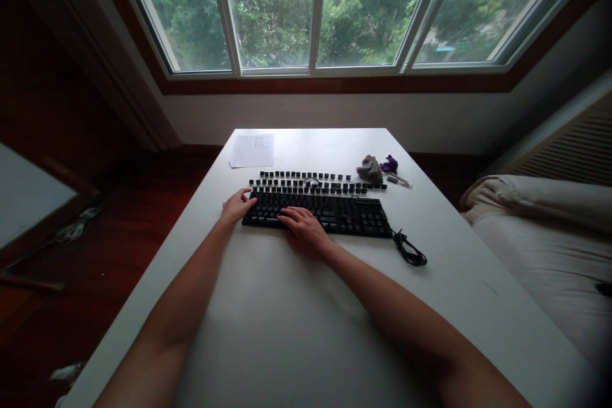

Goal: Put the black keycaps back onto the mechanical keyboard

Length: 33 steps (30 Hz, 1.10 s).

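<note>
A black keyboard [354, 217] lies crosswise on the white table. My left hand [237, 206] is at its left end, thumb on the top edge keys and fingers closed about the upper left corner. My right hand [306, 229] rests over the lower left-middle keys with its fingers stretched out, hiding part of them. Behind the keyboard, loose black keycaps [296, 183] stand in several rows. A small light wire-like tool [313, 182] lies among them; its exact kind is unclear. The keyboard's bundled black cable [410, 251] lies off its right end.
Printed paper [252, 150] lies at the table's far left. A grey cloth [370, 169], a purple cloth [389, 164] and thin tools [400, 181] sit at the far right. A window is ahead; a sofa [535, 248] stands to the right of the table [287, 331].
</note>
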Each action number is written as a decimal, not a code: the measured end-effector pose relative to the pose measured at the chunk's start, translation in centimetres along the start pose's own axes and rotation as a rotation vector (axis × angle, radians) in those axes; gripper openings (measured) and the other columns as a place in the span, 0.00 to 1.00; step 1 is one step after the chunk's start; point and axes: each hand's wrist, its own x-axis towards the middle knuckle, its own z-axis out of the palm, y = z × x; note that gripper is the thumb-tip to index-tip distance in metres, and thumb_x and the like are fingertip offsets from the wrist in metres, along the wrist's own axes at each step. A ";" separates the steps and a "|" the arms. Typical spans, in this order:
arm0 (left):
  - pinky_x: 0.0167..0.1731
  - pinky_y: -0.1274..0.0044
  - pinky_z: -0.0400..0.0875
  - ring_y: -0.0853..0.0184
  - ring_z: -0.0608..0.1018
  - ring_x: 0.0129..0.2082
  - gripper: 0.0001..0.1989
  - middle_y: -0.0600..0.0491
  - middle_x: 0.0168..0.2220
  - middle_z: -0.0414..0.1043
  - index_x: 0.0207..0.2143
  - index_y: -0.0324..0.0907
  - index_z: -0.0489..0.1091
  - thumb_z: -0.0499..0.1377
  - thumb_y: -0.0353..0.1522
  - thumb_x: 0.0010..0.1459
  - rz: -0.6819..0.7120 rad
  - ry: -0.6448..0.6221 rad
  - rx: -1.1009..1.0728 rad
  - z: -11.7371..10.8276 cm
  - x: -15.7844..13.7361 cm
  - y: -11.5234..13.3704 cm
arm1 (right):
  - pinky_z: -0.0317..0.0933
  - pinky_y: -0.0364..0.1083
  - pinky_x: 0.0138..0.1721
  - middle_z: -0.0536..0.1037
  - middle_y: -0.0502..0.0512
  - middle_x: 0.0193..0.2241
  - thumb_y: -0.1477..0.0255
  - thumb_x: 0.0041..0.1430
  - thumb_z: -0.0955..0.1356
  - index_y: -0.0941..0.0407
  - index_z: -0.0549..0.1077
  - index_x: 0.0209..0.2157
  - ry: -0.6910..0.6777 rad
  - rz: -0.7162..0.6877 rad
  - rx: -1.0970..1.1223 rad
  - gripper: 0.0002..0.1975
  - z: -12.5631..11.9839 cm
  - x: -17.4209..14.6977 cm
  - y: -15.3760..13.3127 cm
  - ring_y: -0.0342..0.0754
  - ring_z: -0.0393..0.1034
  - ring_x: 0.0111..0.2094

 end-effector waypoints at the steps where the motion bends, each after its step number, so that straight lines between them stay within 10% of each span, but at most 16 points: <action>1: 0.39 0.74 0.68 0.64 0.78 0.35 0.23 0.56 0.32 0.76 0.53 0.49 0.74 0.65 0.43 0.56 -0.012 0.014 0.015 0.1 -0.2 0.1 | 0.54 0.58 0.65 0.71 0.62 0.61 0.73 0.65 0.68 0.54 0.72 0.60 -0.004 0.005 -0.002 0.22 0.0 0.0 -0.1 0.56 0.60 0.64; 19: 0.36 0.76 0.69 0.64 0.78 0.33 0.13 0.52 0.34 0.80 0.38 0.44 0.79 0.66 0.37 0.49 0.014 0.011 0.020 1.7 5.5 2.4 | 0.48 0.61 0.68 0.62 0.66 0.68 0.65 0.65 0.69 0.56 0.65 0.66 -0.082 -0.008 -0.061 0.30 -1.2 -1.2 -0.4 0.60 0.51 0.70; 33: 0.38 0.74 0.68 0.63 0.79 0.37 0.12 0.51 0.39 0.80 0.40 0.46 0.77 0.63 0.39 0.55 0.072 0.112 0.057 0.7 4.4 3.5 | 0.50 0.61 0.67 0.65 0.65 0.66 0.68 0.65 0.68 0.55 0.69 0.63 -0.020 0.000 -0.066 0.25 -1.1 -1.1 -0.6 0.59 0.55 0.68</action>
